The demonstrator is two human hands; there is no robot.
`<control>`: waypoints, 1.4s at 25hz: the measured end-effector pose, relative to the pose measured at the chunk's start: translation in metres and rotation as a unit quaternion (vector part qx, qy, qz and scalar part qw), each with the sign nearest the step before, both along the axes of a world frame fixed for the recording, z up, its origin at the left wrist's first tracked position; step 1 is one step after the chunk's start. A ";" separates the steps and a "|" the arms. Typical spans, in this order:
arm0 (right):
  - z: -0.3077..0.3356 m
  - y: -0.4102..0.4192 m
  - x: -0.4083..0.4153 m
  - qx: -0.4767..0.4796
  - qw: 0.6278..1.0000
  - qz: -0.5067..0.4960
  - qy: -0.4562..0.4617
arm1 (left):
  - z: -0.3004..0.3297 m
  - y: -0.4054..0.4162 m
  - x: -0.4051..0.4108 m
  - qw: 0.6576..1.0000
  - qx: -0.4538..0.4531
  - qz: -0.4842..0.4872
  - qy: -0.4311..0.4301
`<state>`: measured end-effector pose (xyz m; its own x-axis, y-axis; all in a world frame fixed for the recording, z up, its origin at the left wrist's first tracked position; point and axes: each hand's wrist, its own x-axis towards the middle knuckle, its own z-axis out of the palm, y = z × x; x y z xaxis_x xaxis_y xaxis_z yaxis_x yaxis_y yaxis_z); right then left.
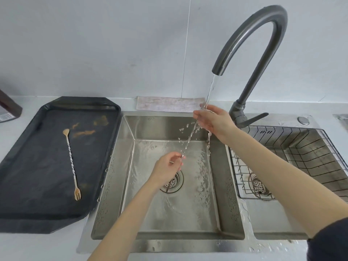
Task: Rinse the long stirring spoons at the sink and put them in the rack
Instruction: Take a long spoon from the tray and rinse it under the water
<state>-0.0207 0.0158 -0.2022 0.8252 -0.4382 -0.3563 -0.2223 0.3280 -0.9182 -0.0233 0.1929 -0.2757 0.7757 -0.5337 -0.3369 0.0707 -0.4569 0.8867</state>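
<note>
A long twisted stirring spoon [189,138] slants across the left sink basin [116,178] under running water from the dark curved tap [250,40]. My left hand [167,169] pinches its lower end above the drain. My right hand [211,119] grips its upper end right in the stream, and water splashes off it. A second stirring spoon [71,162], with a small bowl at one end and a fork at the other, lies on the black tray [28,210] at the left. The wire rack [308,153] sits in the right basin.
A folded cloth [169,104] lies on the counter behind the sink. A brown container [7,108] stands at the far left edge. The tap's lever [253,119] points right, just behind my right wrist. Brown stains mark the tray's far end.
</note>
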 end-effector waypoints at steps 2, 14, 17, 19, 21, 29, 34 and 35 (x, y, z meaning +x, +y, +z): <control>0.002 -0.001 0.004 -0.009 1.000 -0.026 0.002 | 0.003 -0.003 -0.001 1.000 -0.015 0.005 0.021; 0.006 0.002 0.001 -0.061 0.998 0.005 -0.021 | 0.003 -0.022 0.011 0.999 -0.039 0.015 0.009; -0.001 0.002 -0.005 -0.085 0.996 0.023 -0.002 | 0.008 -0.029 0.015 0.999 -0.041 0.005 -0.009; -0.004 0.001 -0.008 -0.092 0.995 0.036 0.008 | 0.012 -0.034 0.017 0.999 -0.035 -0.011 -0.018; -0.003 -0.002 -0.011 -0.114 0.992 0.056 0.020 | 0.015 -0.041 0.020 0.999 -0.033 -0.023 -0.023; 0.017 -0.029 -0.031 -0.117 0.984 -0.112 -0.076 | 0.041 -0.068 0.055 0.996 -0.046 -0.060 -0.049; 0.025 -0.055 -0.044 -0.037 0.970 -0.212 -0.117 | 0.053 -0.075 0.067 0.990 -0.042 -0.115 -0.067; 0.026 -0.059 -0.045 -0.029 0.966 -0.224 -0.123 | 0.057 -0.079 0.068 0.990 -0.045 -0.117 -0.063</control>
